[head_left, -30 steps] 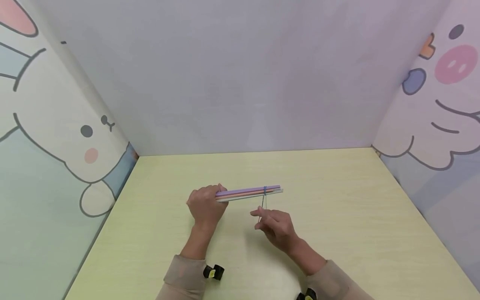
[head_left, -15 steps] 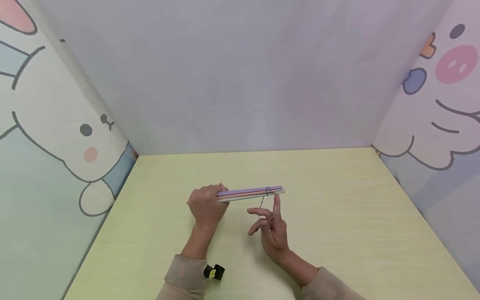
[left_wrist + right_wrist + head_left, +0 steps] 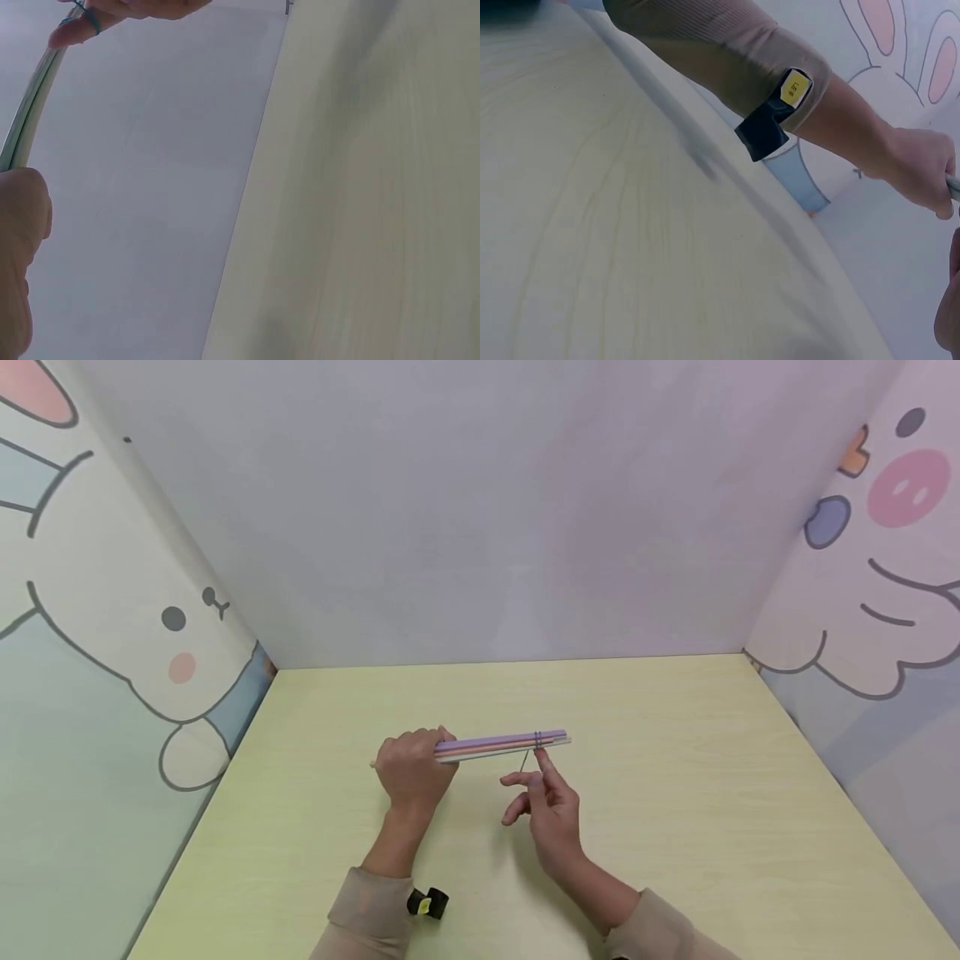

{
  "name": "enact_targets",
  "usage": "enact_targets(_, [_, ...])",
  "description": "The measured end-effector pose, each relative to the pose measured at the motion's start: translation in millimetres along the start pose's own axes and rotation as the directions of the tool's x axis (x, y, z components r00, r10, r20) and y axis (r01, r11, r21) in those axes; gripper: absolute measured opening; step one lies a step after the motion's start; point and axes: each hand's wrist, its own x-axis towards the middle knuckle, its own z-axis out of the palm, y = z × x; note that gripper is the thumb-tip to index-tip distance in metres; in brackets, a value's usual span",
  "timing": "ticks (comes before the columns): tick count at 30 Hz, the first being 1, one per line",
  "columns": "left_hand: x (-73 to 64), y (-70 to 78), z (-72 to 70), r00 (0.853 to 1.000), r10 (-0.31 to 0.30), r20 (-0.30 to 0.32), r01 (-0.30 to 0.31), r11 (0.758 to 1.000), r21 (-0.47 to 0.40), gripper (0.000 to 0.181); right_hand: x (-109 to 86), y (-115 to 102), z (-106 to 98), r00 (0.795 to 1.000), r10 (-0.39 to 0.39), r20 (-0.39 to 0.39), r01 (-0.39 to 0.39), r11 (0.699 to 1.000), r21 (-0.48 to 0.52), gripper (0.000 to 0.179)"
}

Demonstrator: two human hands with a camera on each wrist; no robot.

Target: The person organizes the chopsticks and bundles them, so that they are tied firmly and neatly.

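My left hand (image 3: 411, 772) grips a bundle of thin pastel sticks (image 3: 491, 747), purple, orange and whitish. They point right, raised above the table. Near their right end a blue rubber band (image 3: 537, 740) is wound round them. A strand of it runs down to my right hand (image 3: 553, 814), whose fingers hold it stretched just below the sticks. One right finger reaches up to the bundle. In the left wrist view, the band (image 3: 91, 21) loops over a fingertip next to the pale green sticks (image 3: 31, 112). The right wrist view shows the left hand (image 3: 922, 169) from the side, gripping the bundle.
A pale yellow table (image 3: 675, 760) lies beneath both hands. Behind it rises a plain grey wall (image 3: 480, 527). Side panels with a cartoon rabbit (image 3: 112, 568) and a pig (image 3: 892, 552) flank it. A black wrist strap (image 3: 429, 904) is at the left sleeve.
My right hand has turned and come up closer to the sticks, with one finger now extended to them. Extra turns of the band show round the bundle. The left hand has barely moved.
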Motion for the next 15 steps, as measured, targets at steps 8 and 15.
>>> enact_targets(8, [-0.9, -1.2, -1.0, 1.000, 0.021, 0.002, -0.022, 1.000, 0.010, 0.032, 13.0, -0.4, -11.5, 0.999, 0.033, 0.040, -0.036, 0.996, 0.086, 0.034])
enact_targets(15, [0.1, -0.8, -2.4, 0.999, 0.049, -0.001, -0.049, 0.999, 0.000, 0.028, 17.2, -0.3, -22.9, 0.989, -0.048, 0.139, -0.003, 0.939, 0.345, 0.034])
